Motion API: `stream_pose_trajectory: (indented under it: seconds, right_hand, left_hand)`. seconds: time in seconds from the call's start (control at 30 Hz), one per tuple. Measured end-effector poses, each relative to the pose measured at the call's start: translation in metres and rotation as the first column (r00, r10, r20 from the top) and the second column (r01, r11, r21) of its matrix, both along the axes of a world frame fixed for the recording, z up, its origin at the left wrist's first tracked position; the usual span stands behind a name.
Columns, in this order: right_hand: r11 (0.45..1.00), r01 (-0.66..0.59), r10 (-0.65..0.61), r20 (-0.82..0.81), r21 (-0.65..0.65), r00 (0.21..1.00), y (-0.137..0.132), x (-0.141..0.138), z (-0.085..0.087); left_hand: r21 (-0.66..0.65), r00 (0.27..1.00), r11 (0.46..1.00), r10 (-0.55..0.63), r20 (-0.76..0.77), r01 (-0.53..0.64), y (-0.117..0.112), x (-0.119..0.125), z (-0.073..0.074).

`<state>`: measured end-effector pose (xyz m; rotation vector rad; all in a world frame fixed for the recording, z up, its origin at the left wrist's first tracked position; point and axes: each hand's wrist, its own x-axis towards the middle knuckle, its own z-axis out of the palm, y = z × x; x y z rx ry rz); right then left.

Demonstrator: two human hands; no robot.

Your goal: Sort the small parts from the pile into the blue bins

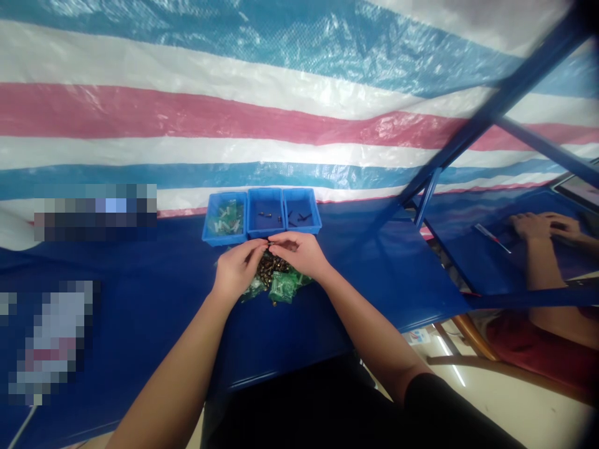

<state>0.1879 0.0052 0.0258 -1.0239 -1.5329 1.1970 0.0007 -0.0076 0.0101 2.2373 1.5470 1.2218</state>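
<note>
My left hand (238,267) and my right hand (302,251) meet over a heap of small brass-and-dark metal parts (267,268). Between their pinched fingertips is a small dark metal piece (271,243), too small to name exactly. Green plastic packets (283,287) lie against the near side of the heap, below my hands. Just beyond my fingers stand three blue bins side by side. The left bin (203,232) holds green and clear packets with pale pieces, while the middle bin (264,192) and right bin (319,221) hold a few dark screw-like parts.
A blue sheet (159,299) covers the table, with a striped tarp (187,118) behind. Blurred-out items lie at left. A blue metal frame (449,156) slants at right; past it, another person's hands (538,226) rest near a red-and-white pen-like object (491,237).
</note>
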Motion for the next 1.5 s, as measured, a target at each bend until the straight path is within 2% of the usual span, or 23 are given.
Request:
stream_pose_trajectory:
  seconds: [0.37,0.5,0.67,1.0,1.23,1.5]
  right_hand:
    - [0.998,0.038,-0.041,0.067,0.041,0.997,-0.0021,-0.0018,0.0065]
    - [1.0,0.029,-0.029,0.026,-0.004,0.999,-0.0013,-0.001,0.0054]
    - [0.999,0.029,-0.029,-0.001,-0.025,1.0,-0.0003,-0.001,0.0035]
    - [1.0,0.017,-0.016,0.017,-0.017,1.0,-0.0016,-0.0004,0.0052]
    - [1.0,0.015,-0.015,0.008,-0.002,1.0,-0.0005,0.0001,0.0035]
    - [1.0,0.008,-0.008,0.014,0.014,1.0,-0.0005,-0.0002,0.0015]
  left_hand:
    - [-0.042,1.0,0.999,-0.003,-0.008,0.003,-0.0015,0.0005,0.0019]
    - [-0.022,1.0,0.999,0.031,0.005,-0.031,-0.0023,0.0019,0.0011]
    - [0.005,1.0,1.0,0.02,0.016,-0.02,-0.0019,0.0024,0.0014]
    - [-0.055,1.0,0.998,0.009,0.007,-0.009,-0.0024,0.0011,0.0016]
    - [0.023,1.0,1.0,0.013,-0.003,-0.013,0.0002,0.0008,-0.0006]
    - [0.001,1.0,1.0,-0.006,-0.017,0.006,0.0002,0.0002,-0.0005]
